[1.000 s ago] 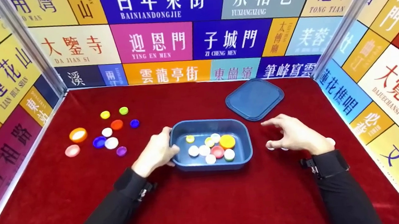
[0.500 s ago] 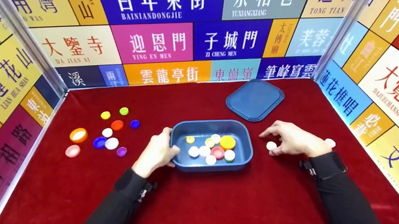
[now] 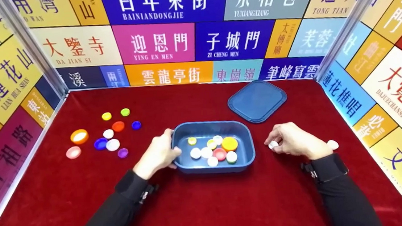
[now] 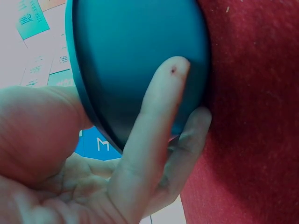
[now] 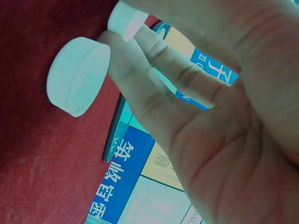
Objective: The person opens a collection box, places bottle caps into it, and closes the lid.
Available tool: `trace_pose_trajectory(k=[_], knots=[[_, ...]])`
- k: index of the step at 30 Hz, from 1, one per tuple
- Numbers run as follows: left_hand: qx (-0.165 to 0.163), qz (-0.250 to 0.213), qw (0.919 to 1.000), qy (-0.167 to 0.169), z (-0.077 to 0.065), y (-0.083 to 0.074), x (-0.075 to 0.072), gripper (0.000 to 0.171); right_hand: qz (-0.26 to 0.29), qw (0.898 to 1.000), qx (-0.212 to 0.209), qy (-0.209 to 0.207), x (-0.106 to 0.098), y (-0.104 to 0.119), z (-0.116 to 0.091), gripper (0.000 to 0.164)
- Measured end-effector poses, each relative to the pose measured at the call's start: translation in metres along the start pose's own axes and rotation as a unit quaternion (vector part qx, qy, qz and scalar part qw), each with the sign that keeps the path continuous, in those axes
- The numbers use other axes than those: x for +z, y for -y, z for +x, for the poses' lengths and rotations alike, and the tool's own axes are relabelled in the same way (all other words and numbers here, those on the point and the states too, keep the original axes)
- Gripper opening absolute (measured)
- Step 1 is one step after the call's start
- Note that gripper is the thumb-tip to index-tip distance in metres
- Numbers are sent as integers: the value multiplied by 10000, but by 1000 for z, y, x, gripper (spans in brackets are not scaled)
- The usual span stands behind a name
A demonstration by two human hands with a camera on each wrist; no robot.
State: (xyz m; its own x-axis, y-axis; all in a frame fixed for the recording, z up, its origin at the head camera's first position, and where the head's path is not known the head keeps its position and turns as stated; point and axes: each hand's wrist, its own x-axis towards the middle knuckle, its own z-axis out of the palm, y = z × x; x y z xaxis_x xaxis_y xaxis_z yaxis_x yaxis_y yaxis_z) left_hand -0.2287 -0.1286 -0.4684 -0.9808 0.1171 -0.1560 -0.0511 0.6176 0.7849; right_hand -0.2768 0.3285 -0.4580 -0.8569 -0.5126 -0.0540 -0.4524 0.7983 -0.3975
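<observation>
Red cloth [image 3: 209,207] lies nearest me. My left hand [image 3: 156,151] grips the left end of a rounded, dark-blue box [image 3: 213,169], probably stiff. To the box's right, my right hand [image 3: 292,139] pinches a small, round, white cap [image 3: 273,144] between thumb and fingers [image 5: 145,91]; it should be light, hard and slippery, best held by its sides. Farther off lies a flat, dark-blue lid [image 3: 257,100].

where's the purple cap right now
In the head view, the purple cap lies on the red cloth at left, between a white cap and the person's left hand.
</observation>
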Motion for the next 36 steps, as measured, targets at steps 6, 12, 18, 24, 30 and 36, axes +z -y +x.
trace_pose_trajectory(k=[6,12,18,24,30,36], knots=[[131,-86,9999,-35,0,1,-1,61,241,9985,-467,-174,11,-25,7,23],[149,-12,9999,-28,1,2,0,61,82,9996,-198,-198,0,0,2,26],[141,-32,9999,3,0,2,-1,61,273,9982,-197,-495,-4,10,2,25],[157,-14,9999,44,-1,1,-2,61,385,9963,-76,-768,-9,20,1,26],[246,-59,9997,-1,-1,1,-3,59,398,9920,-346,-1144,-14,37,3,28],[145,-68,9999,28,-2,0,-2,60,407,9892,-683,-1228,-15,55,7,25]])
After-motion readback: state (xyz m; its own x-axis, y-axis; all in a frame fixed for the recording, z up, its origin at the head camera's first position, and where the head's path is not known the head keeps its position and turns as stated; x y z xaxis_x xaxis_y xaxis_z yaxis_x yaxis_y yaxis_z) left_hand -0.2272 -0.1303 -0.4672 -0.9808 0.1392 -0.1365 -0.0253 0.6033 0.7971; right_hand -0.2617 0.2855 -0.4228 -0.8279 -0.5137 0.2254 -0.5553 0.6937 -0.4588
